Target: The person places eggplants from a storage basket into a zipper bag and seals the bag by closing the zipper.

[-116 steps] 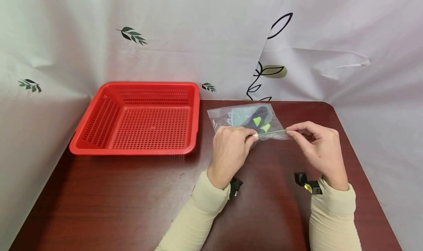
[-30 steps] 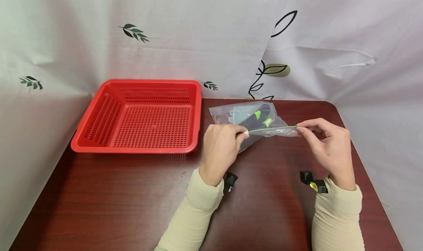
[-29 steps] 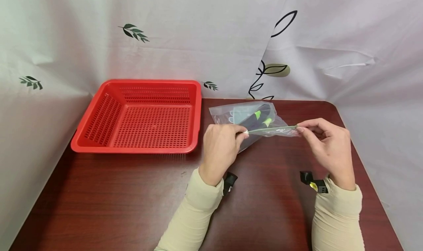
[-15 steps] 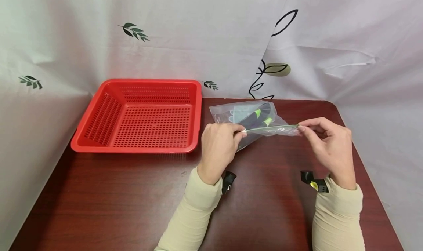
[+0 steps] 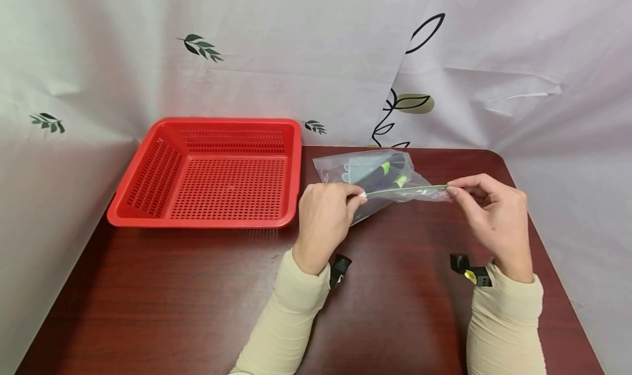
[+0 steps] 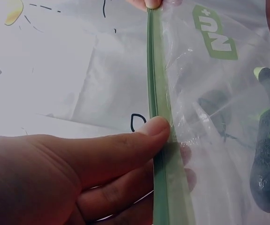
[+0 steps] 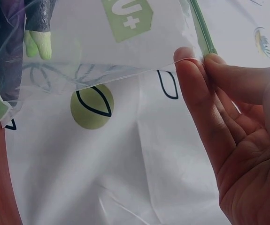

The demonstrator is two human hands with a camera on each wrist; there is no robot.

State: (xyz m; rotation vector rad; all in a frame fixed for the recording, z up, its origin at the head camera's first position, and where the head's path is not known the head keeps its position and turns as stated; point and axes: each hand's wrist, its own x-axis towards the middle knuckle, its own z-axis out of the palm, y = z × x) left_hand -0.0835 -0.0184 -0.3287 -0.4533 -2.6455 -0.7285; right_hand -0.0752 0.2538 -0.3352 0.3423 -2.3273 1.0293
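A clear plastic zip bag (image 5: pixel 417 194) with a green zip strip (image 6: pixel 156 89) is stretched between the two hands above the table. My left hand (image 5: pixel 323 216) pinches the strip's left end between thumb and fingers. At the right end, my right hand (image 5: pixel 494 216) pinches the bag's top corner with thumb and index finger. Through the clear film show dark pieces with lime-green ends (image 5: pixel 385 169) and a pale blue sheet (image 5: pixel 362 166) with white loops. A green "NU+" label (image 6: pixel 216 35) is printed on the bag. Whether the zip is fully closed is unclear.
To the left stands a red perforated plastic basket (image 5: pixel 227 191) with nothing inside. The reddish-brown table (image 5: pixel 197 298) is bordered at the back and sides by white leaf-printed cloth (image 5: pixel 247 62).
Both hands have drawn apart, the left one moving left and the right one moving right. More of the green strip shows between them. Their pinch on the bag persists.
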